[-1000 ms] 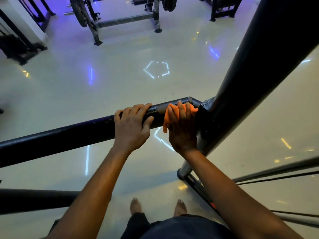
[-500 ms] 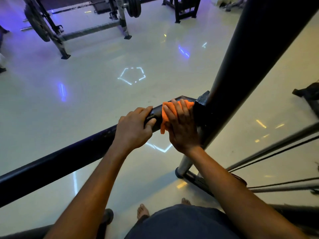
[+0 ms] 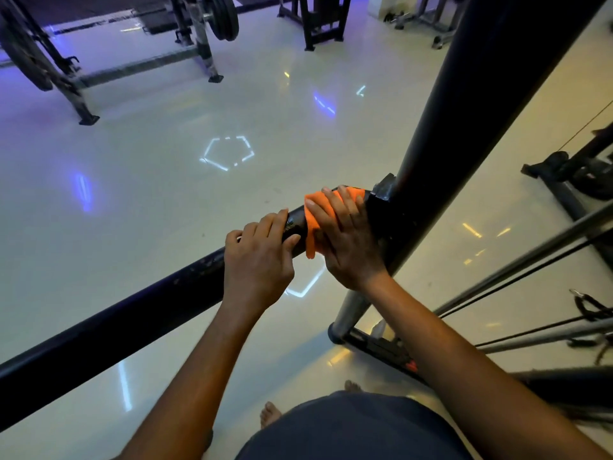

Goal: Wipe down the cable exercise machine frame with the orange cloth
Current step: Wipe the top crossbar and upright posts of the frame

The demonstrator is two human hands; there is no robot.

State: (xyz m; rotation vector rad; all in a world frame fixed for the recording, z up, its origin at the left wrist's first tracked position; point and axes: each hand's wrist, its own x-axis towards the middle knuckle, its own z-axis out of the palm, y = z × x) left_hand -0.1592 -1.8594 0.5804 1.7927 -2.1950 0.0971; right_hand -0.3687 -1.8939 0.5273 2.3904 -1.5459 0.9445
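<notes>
A black horizontal frame bar [image 3: 139, 313] of the cable machine runs from lower left up to a joint with a thick black upright post [image 3: 464, 104]. My right hand [image 3: 345, 240] presses the orange cloth [image 3: 313, 220] flat over the bar, right beside the joint. My left hand [image 3: 258, 257] grips the bare bar just left of the cloth. Most of the cloth is hidden under my right fingers.
Cables and thin rods [image 3: 530, 260] cross at the right, above the machine's base rail [image 3: 381, 350]. A weight rack with plates [image 3: 205, 31] stands at the back on the glossy pale floor [image 3: 132, 194]. My bare feet show below.
My view has swung to the right and the bar looks steeper. Both hands keep their places on the bar, the cloth still pressed at the joint.
</notes>
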